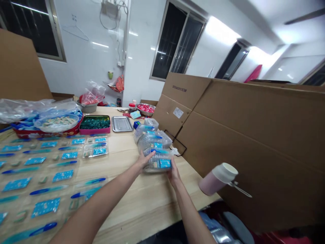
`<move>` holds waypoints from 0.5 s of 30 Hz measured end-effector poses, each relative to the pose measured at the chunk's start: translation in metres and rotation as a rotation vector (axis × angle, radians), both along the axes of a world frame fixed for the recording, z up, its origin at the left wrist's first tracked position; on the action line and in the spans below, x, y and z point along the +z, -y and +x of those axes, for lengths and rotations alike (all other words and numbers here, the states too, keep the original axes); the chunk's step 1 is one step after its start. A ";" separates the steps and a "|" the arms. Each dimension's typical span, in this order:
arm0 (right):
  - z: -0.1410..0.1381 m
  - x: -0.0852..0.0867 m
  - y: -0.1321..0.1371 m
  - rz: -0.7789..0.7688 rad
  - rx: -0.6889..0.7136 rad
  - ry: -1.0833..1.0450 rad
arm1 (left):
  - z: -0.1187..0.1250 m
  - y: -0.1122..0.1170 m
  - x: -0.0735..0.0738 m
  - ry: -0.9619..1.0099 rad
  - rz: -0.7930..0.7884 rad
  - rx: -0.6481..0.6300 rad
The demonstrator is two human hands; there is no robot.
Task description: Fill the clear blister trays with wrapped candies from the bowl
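Observation:
My left hand (pixel 143 162) and my right hand (pixel 174 172) grip a stack of clear plastic trays (pixel 152 166) from its two sides. In the top tray lie a blue pen (pixel 161 151), a blue patterned packet (pixel 165 163) and a small pale piece. The stack rests on, or just above, the wooden table (pixel 122 162); I cannot tell which. Right behind it stand more stacked trays (pixel 146 140) with similar pens and packets. To the left, rows of filled clear trays (pixel 63 175) cover the table. My fingers are partly hidden by the stack.
A pink bottle with a white lid (pixel 218 178) stands right, before a large cardboard sheet (pixel 243 135). Toward the back are a metal tray (pixel 122 124), a pink box of teal pieces (pixel 95 124), a red tub (pixel 48 127) and a bowl of pink items (pixel 145 109).

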State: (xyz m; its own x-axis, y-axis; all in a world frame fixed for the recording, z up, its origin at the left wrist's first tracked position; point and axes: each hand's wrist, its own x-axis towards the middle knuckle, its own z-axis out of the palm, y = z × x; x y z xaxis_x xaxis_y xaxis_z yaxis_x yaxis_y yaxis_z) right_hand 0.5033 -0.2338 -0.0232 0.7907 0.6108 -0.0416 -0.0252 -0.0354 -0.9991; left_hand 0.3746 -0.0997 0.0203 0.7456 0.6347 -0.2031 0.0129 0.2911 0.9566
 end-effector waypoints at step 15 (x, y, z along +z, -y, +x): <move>-0.038 0.002 0.016 0.137 -0.151 -0.472 | -0.042 0.010 -0.013 -0.047 -0.186 0.081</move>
State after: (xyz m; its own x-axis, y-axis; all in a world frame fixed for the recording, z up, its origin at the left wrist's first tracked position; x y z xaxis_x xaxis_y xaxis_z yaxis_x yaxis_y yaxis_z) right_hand 0.4649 -0.2500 -0.0211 0.7852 0.5159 -0.3425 -0.4689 0.1341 -0.8730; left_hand 0.3325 -0.1101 0.0076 0.6804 0.6406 -0.3559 0.0257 0.4646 0.8852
